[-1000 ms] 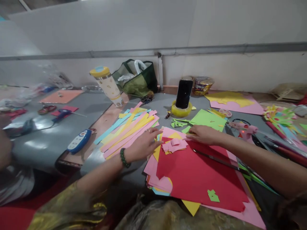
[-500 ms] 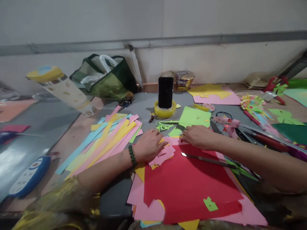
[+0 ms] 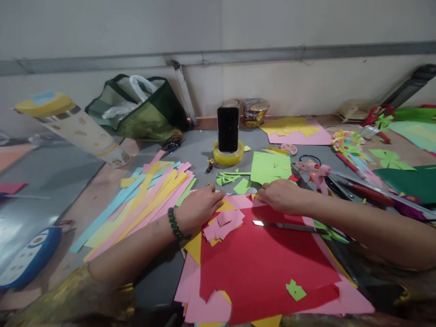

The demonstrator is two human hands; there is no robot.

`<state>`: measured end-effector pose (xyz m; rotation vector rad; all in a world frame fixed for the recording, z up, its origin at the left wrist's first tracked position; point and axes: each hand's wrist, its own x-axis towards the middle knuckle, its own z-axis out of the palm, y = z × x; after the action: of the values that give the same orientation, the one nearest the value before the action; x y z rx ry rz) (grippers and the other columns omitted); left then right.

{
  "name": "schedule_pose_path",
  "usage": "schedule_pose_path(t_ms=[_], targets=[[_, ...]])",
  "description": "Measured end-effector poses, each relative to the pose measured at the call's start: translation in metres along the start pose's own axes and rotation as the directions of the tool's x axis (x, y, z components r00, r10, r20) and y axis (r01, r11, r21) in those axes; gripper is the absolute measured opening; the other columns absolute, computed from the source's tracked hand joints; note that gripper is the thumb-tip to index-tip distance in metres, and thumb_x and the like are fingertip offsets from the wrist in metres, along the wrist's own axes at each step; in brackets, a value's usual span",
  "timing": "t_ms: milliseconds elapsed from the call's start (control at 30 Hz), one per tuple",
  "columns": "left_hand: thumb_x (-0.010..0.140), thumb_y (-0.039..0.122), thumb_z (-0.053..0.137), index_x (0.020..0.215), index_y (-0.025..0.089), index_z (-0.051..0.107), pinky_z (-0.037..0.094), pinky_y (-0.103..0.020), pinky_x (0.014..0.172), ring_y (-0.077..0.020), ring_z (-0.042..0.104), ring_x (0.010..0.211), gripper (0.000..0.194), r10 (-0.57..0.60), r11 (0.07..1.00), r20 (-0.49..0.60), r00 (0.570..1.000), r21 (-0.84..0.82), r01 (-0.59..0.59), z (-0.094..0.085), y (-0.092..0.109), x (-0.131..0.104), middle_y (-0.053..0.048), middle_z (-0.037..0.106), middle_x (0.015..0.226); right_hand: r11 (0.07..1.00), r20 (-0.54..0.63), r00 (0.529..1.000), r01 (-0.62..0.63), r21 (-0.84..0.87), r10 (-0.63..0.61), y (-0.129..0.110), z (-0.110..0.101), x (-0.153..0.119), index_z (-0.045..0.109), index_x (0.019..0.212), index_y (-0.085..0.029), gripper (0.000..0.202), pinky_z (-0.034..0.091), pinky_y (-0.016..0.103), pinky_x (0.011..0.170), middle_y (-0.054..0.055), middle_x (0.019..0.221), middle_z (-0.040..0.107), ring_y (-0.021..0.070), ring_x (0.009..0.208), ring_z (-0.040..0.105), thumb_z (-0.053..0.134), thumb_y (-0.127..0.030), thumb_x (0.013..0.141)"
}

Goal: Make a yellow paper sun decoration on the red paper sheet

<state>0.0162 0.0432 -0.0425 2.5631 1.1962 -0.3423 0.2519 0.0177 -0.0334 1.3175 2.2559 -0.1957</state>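
A stack of coloured paper (image 3: 207, 311) lies before me, with a large red sheet (image 3: 272, 272) on top. My left hand (image 3: 200, 206), with a green bead bracelet (image 3: 175, 223), has curled fingers at the stack's far left edge. Farther right, bent fingers of my right hand (image 3: 282, 196) pinch along that same far edge; their tips are partly hidden. Cut pink paper pieces (image 3: 225, 225) rest on the red sheet near my left hand. Below my right forearm a slim cutter blade (image 3: 289, 227) lies on the red sheet. A green scrap (image 3: 295, 290) sits near the front.
Coloured paper strips (image 3: 153, 195) spread to the left. A phone (image 3: 228, 129) stands in a yellow tape roll (image 3: 228, 156) behind the hands, beside a green sheet (image 3: 270, 168). A pink glue gun (image 3: 315, 172) lies right. A tumbler (image 3: 88, 131) and a bag (image 3: 143, 113) are back left.
The view has shifted a little. My left hand has moved slightly left, its thumb away from the pink pieces, which show more fully. My right hand stays at the far paper edge.
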Motion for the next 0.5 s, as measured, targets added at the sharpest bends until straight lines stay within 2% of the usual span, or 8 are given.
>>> schedule_pose_path(t_ms=[133,267,367,433,500], targets=[[0.097,0.031,0.038,0.137,0.021,0.051,0.05,-0.034,0.079,-0.0238,0.063,0.09,0.043,-0.005,0.999,-0.064,0.998,-0.036,0.003,0.003,-0.007,-0.002,-0.013,0.06,0.112,0.997,-0.08,0.994,0.079,-0.009,-0.079,-0.001,0.003,-0.001,0.07,0.102,-0.015,0.028,0.035,0.029,0.061,0.015,0.097,0.07,0.0242,0.091,0.066,0.042,-0.019,0.099],[0.094,0.045,0.047,0.141,0.02,0.048,0.048,-0.039,0.091,-0.0292,0.06,0.109,0.053,0.029,0.997,-0.089,0.996,-0.074,-0.036,0.006,-0.017,-0.001,-0.016,0.058,0.127,0.983,-0.082,0.98,0.181,-0.03,-0.183,-0.002,0.002,0.001,0.071,0.098,-0.017,0.027,0.037,0.028,0.067,0.012,0.099,0.07,0.0245,0.098,0.063,0.044,-0.019,0.099],[0.088,0.054,0.058,0.141,0.02,0.05,0.044,-0.045,0.097,-0.0344,0.054,0.119,0.063,0.072,0.997,-0.111,0.991,-0.02,-0.075,0.007,-0.021,-0.001,-0.019,0.05,0.14,0.993,-0.114,0.987,0.114,0.028,-0.11,-0.006,0.0,0.002,0.068,0.109,-0.016,0.029,0.039,0.029,0.068,0.012,0.098,0.07,0.0237,0.093,0.064,0.042,-0.027,0.101],[0.086,0.058,0.061,0.131,0.02,0.06,0.042,-0.048,0.099,-0.0365,0.052,0.121,0.059,0.081,0.997,-0.143,0.986,0.023,-0.079,0.006,-0.022,-0.003,-0.019,0.051,0.14,0.996,-0.149,0.987,0.066,0.052,-0.058,-0.008,0.0,0.002,0.064,0.117,-0.015,0.03,0.04,0.03,0.067,0.013,0.1,0.069,0.0244,0.091,0.066,0.044,-0.03,0.101],[0.087,0.06,0.059,0.112,0.018,0.07,0.043,-0.046,0.096,-0.0352,0.055,0.115,0.049,0.099,0.995,-0.158,0.982,0.044,-0.093,0.007,-0.022,-0.004,-0.018,0.057,0.131,0.998,-0.166,0.985,0.052,0.046,-0.044,-0.01,0.0,0.0,0.065,0.116,-0.015,0.029,0.04,0.03,0.067,0.014,0.102,0.069,0.0257,0.092,0.066,0.048,-0.032,0.099]])
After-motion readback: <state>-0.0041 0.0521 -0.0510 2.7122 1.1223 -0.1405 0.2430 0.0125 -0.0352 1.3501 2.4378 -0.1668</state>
